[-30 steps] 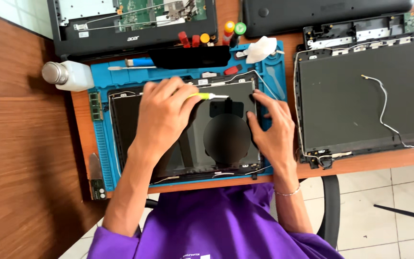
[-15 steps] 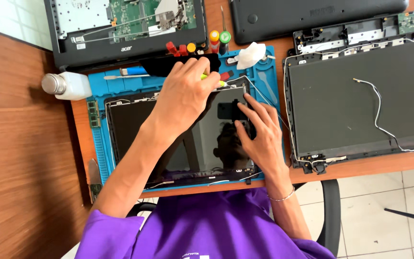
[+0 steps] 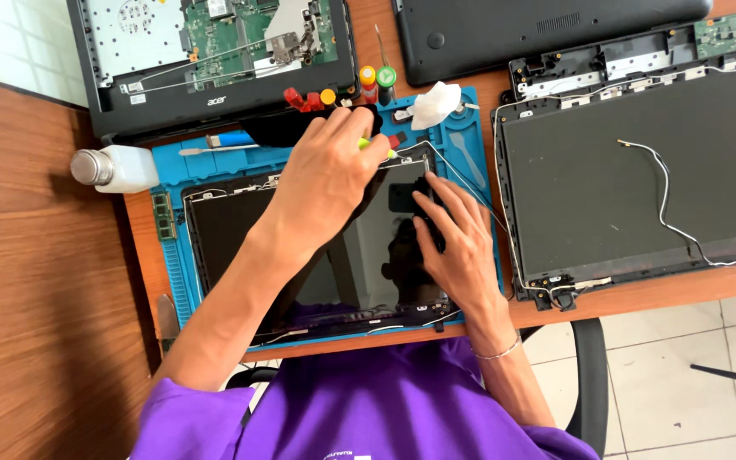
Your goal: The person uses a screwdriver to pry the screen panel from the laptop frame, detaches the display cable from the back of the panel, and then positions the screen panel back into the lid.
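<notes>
Standing at the far left of the desk, a white bottle with a metal cap is lying on its side just beside the blue work mat. Behind it, an opened laptop base is showing its green circuit board. A blue-handled tool is lying on the mat's upper edge.

On the mat, a dark laptop screen panel is resting flat, its glossy face reflecting the person. The left hand is reaching across the panel's upper edge, its fingers curled closed around a yellow-green screwdriver, whose tip is pointing toward the panel's upper right corner. Just behind the hand, red, yellow, orange and green screwdriver handles are standing in a row.

The right hand is lying on the right part of the panel, fingers spread and pressing flat on the glass, gripping nothing. A white crumpled cloth is sitting at the mat's upper right corner.

Farther right, a second laptop lid shell is lying open-side up, with a thin white cable trailing across it. Another black laptop is lying behind it.
</notes>
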